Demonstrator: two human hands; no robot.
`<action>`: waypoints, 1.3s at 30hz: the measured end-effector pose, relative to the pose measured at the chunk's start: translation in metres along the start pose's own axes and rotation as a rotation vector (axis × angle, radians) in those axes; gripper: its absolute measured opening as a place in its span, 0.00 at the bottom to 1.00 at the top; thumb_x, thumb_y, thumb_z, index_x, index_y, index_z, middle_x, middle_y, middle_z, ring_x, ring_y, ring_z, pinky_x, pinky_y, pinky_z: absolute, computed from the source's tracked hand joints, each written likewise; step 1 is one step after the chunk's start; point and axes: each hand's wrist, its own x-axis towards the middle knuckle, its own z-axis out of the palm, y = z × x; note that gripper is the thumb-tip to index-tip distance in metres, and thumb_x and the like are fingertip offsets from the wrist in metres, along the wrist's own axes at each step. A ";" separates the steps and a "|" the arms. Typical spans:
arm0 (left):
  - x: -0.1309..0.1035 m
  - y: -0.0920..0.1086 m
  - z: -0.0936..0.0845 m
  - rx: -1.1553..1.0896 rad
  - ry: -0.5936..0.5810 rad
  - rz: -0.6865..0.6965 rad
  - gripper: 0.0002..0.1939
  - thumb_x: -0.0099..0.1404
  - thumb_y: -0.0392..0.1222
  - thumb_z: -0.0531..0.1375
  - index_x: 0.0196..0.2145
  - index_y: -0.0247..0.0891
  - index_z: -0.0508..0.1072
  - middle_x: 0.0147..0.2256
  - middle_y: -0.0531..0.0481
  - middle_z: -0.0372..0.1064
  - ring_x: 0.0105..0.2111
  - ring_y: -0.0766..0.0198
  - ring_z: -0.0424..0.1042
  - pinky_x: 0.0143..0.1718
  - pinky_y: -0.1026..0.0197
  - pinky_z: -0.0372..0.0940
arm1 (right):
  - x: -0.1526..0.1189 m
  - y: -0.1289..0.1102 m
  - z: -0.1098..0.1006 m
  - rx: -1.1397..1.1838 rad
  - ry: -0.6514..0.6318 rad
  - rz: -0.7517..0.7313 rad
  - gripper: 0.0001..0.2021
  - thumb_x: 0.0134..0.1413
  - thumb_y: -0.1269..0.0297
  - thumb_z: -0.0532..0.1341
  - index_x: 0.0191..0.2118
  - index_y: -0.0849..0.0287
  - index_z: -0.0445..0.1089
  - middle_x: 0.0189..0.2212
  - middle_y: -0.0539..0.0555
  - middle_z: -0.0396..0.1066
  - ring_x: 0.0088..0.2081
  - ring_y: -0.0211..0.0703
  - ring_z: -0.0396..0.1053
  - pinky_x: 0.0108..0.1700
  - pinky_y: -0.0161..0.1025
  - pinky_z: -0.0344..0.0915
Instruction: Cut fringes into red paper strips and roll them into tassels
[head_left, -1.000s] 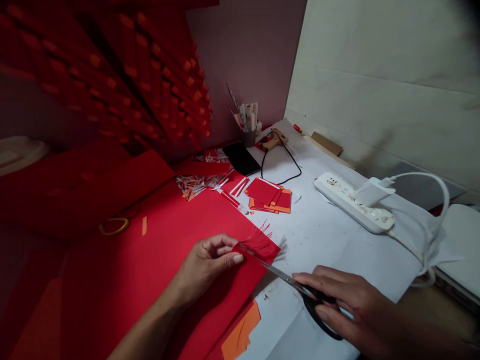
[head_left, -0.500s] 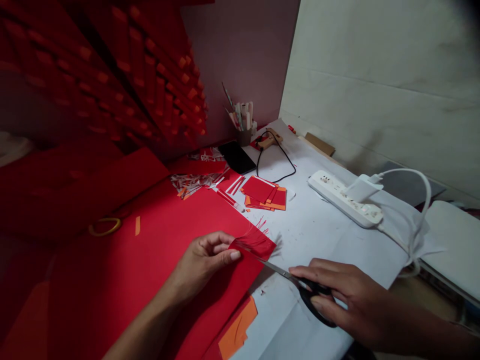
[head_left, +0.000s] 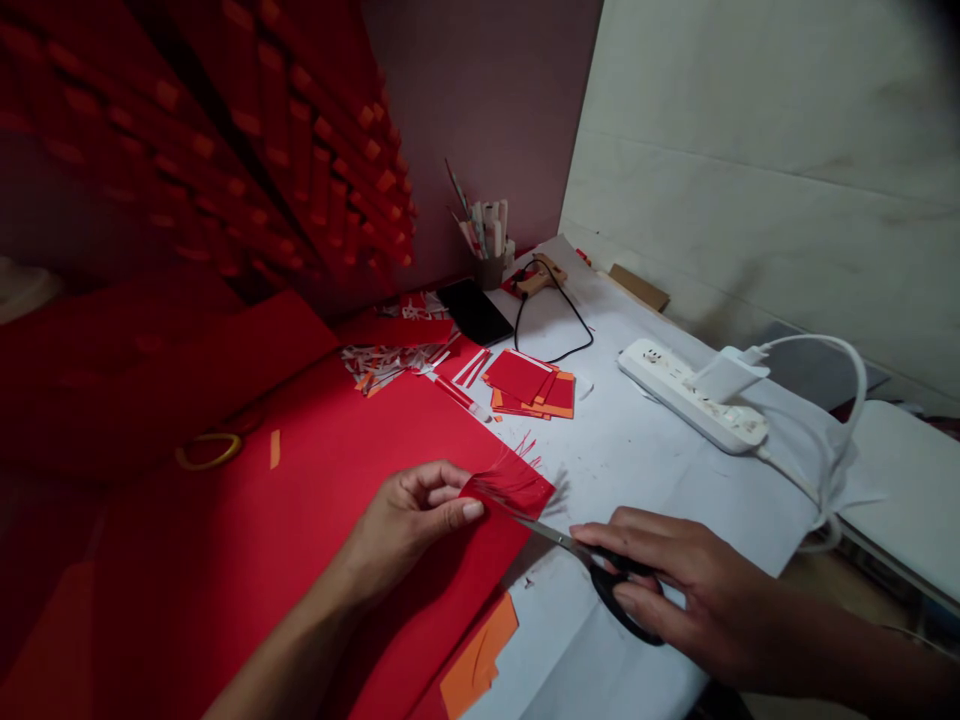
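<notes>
Between thumb and fingers, my left hand (head_left: 420, 510) pinches a small piece of red paper (head_left: 478, 490) whose far edge is cut into thin fringe strands. My right hand (head_left: 690, 590) grips the black handles of a pair of scissors (head_left: 559, 538). Their blades point left and reach the fringed edge close to my left fingertips; the blade tips are hard to make out against the red. Under both lies a large red sheet (head_left: 360, 440), with fine red strands (head_left: 525, 455) near its right corner. A torn orange paper (head_left: 480, 655) sticks out below.
Red and orange cards (head_left: 529, 385) are stacked beyond my hands. Behind them are paper scraps (head_left: 382, 360), a phone (head_left: 476, 312), a pen cup (head_left: 489, 268) and a corded wooden-coloured tool (head_left: 546, 275). A power strip (head_left: 690, 400) with a charger lies right; yellow-handled scissors (head_left: 210, 452) lie left.
My right hand and the scissors have shifted slightly left and up, closer to my left hand, and the handles look a little closer together. My left hand keeps its pinch.
</notes>
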 end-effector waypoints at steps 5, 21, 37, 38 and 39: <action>-0.001 0.000 0.001 -0.048 -0.006 -0.009 0.12 0.50 0.43 0.73 0.29 0.36 0.75 0.27 0.53 0.76 0.26 0.69 0.69 0.30 0.67 0.62 | -0.001 0.002 0.003 0.020 -0.005 0.028 0.24 0.57 0.77 0.58 0.58 0.55 0.68 0.41 0.55 0.74 0.41 0.43 0.72 0.46 0.39 0.69; -0.002 0.002 0.003 -0.021 -0.015 -0.008 0.13 0.50 0.44 0.73 0.28 0.37 0.75 0.26 0.54 0.76 0.25 0.70 0.68 0.30 0.67 0.59 | 0.007 -0.004 0.003 -0.029 -0.010 0.040 0.22 0.58 0.74 0.58 0.58 0.56 0.67 0.33 0.52 0.69 0.31 0.42 0.69 0.36 0.37 0.69; -0.001 -0.001 0.000 -0.064 -0.054 0.002 0.11 0.53 0.42 0.73 0.29 0.36 0.76 0.26 0.55 0.76 0.25 0.73 0.68 0.29 0.70 0.59 | 0.008 -0.004 0.004 -0.026 -0.021 0.044 0.23 0.59 0.74 0.58 0.59 0.57 0.67 0.36 0.54 0.71 0.35 0.44 0.70 0.39 0.40 0.69; -0.001 -0.001 0.000 -0.062 -0.052 0.000 0.11 0.52 0.42 0.73 0.29 0.36 0.76 0.26 0.55 0.77 0.25 0.73 0.68 0.29 0.70 0.59 | 0.009 -0.004 0.004 -0.027 -0.024 0.047 0.22 0.59 0.74 0.57 0.59 0.57 0.66 0.35 0.54 0.70 0.34 0.44 0.70 0.38 0.39 0.69; -0.001 -0.001 0.000 -0.062 -0.052 -0.003 0.12 0.52 0.42 0.73 0.29 0.36 0.76 0.27 0.54 0.77 0.25 0.72 0.69 0.29 0.70 0.59 | 0.010 -0.005 0.004 -0.027 -0.026 0.044 0.22 0.59 0.74 0.57 0.59 0.57 0.66 0.34 0.53 0.69 0.33 0.43 0.69 0.37 0.39 0.68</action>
